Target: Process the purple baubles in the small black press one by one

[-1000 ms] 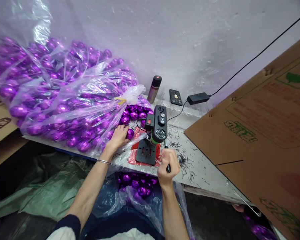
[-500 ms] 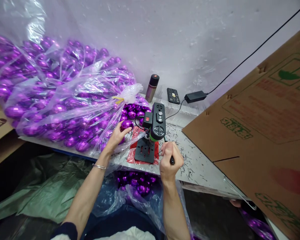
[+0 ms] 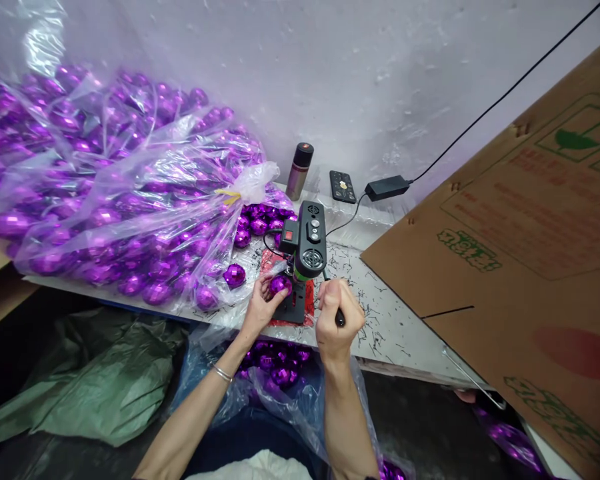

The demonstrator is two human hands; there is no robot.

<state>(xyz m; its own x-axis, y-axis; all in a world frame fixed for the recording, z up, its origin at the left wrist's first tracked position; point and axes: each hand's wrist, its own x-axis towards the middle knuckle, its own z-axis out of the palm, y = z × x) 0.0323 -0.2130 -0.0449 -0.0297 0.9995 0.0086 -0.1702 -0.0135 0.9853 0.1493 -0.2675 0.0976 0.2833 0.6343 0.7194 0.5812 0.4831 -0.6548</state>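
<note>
A shiny purple faceted ball (image 3: 281, 286) is pinched in my left hand (image 3: 261, 305), over the black base plate of a small bench press (image 3: 311, 233). The press has a black head with vents and buttons and a red switch on its side. My right hand (image 3: 341, 317) is wrapped round the black lever handle (image 3: 340, 319) at the press's right side. A single purple ball (image 3: 235, 275) lies on the table left of the press, with several more balls (image 3: 258, 225) behind it. Red plastic (image 3: 309, 297) lies under the base.
A big tied clear bag of purple balls (image 3: 145, 193) fills the left. Behind the press are a spray can (image 3: 299, 172), a phone (image 3: 343, 187) and a power adapter (image 3: 387, 188). A cardboard box (image 3: 510, 260) stands right. Small dark scraps litter the table (image 3: 397, 323). An open bag of balls (image 3: 280, 377) hangs below.
My left hand has moved right with a ball, from beside the press to over its base plate. My right hand stays on the lever. The view has shifted slightly.
</note>
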